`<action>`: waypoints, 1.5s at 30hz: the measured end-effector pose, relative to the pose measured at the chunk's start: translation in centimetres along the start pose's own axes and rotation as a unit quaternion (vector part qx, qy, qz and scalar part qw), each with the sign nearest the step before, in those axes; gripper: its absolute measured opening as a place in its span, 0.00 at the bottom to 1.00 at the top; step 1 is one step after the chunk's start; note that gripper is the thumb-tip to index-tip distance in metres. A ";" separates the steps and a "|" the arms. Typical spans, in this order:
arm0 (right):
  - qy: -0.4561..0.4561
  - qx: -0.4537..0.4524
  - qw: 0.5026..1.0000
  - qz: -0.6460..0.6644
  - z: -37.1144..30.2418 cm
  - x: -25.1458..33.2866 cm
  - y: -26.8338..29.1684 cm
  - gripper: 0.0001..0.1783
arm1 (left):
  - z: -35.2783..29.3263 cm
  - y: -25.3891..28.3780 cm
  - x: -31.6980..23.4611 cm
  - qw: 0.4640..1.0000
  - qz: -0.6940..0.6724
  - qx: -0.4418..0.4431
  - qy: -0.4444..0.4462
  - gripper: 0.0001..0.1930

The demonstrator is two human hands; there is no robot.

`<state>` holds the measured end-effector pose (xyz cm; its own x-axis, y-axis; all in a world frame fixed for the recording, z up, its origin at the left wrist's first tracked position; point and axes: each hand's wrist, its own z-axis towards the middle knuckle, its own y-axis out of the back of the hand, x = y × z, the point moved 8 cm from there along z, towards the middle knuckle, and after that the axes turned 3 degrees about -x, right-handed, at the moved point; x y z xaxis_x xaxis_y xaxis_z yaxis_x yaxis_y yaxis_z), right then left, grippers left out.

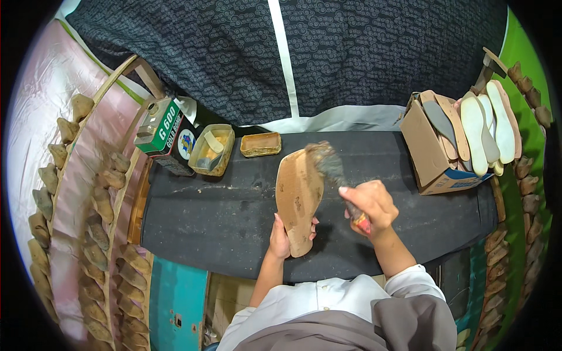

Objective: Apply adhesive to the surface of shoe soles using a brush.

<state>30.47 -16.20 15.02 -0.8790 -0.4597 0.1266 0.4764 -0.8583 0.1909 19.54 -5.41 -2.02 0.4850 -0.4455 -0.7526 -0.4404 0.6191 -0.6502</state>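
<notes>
My left hand grips a tan insole near its narrow lower end, with the thumb on the near side and fingertips showing at the right edge. The insole is tilted up over the table, and dark marks spot its face. In my closed right hand is a worn, dark brush with a red and yellow handle end. Its flared, brownish tip lies over the upper right edge of the insole. Motion blurs the brush, so I cannot tell whether it touches the insole.
On the dark table stand a green and black metal can, a yellowish tub with scraps and a small shallow tray. A cardboard box of insoles stands at right. Racks of shoe lasts flank both sides.
</notes>
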 end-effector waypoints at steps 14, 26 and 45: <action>-0.030 -0.015 0.999 0.009 0.3 -0.3 0.3 0.21 | -0.8 0.7 -0.9 0.999 -0.029 -0.005 -0.035 0.40; -0.019 -0.020 0.999 0.029 0.5 0.2 -0.5 0.17 | -1.3 1.2 -1.0 0.998 -0.019 -0.026 -0.051 0.40; 0.027 0.048 0.990 0.130 -0.4 1.9 -2.4 0.17 | -2.4 1.1 -1.7 0.995 -0.008 -0.067 -0.072 0.39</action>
<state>27.69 -15.13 14.38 -0.7247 -0.6761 0.1328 0.6846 -0.6848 0.2497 16.39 -5.54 -1.70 0.5918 -0.3515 -0.7254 -0.5235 0.5167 -0.6775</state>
